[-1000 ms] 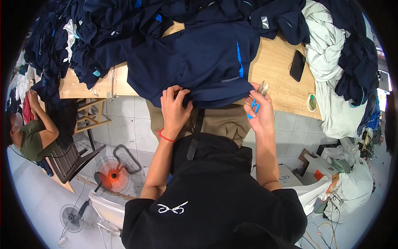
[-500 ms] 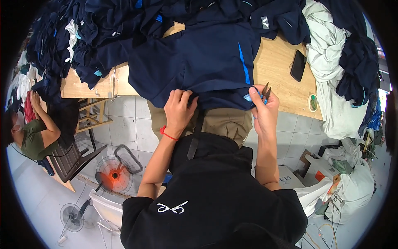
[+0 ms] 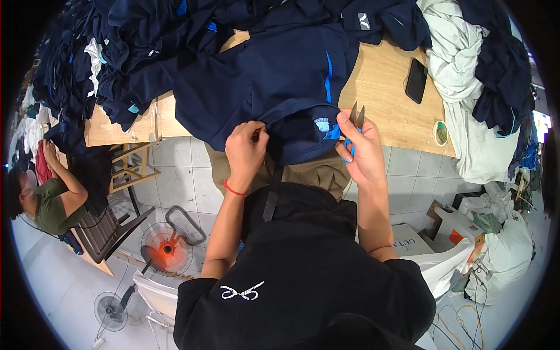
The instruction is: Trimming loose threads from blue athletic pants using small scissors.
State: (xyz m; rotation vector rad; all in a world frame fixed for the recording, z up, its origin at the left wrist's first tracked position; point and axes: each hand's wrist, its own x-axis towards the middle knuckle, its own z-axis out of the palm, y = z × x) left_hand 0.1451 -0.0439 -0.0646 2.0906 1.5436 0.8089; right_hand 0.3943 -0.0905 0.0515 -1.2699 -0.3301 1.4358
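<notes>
Along the near edge of the table (image 3: 373, 70): a navy garment (image 3: 227, 87) lies spread on the wood, its near part drooping over the edge in front of the person.
Left hand (image 3: 246, 150): fingers curled in and pinched together on the garment's near edge, seen from where I stand; a red band (image 3: 234, 188) circles the wrist.
Right hand (image 3: 366, 154): clamped on the scissors (image 3: 348, 146), with the thumb against the right end of the garment's lifted rim.
Scissors: blue handles inside the right hand, blades pointing away from the person, tips slightly apart, just beside the cloth.
Between the hands: the garment gapes open, and a light blue patch (image 3: 321, 124) shows inside, near the right thumb.
Blue strip: a narrow bright strip (image 3: 329, 79) runs down the garment's right side.
Phone: a dark phone (image 3: 416, 81) lies on bare wood, well apart from both hands.
Pale cloth: a pale cloth (image 3: 455, 64) is heaped at the table's right and hangs over its edge.
Navy heap: a navy heap (image 3: 146, 35) fills the far and left parts.
Co-worker: a person in an olive top (image 3: 53, 207) sits far left, a hand raised at some red cloth (image 3: 43, 166).
Floor: an orange-centred fan (image 3: 168, 249) stands lower left; a white bag (image 3: 503, 256) slumps lower right.
</notes>
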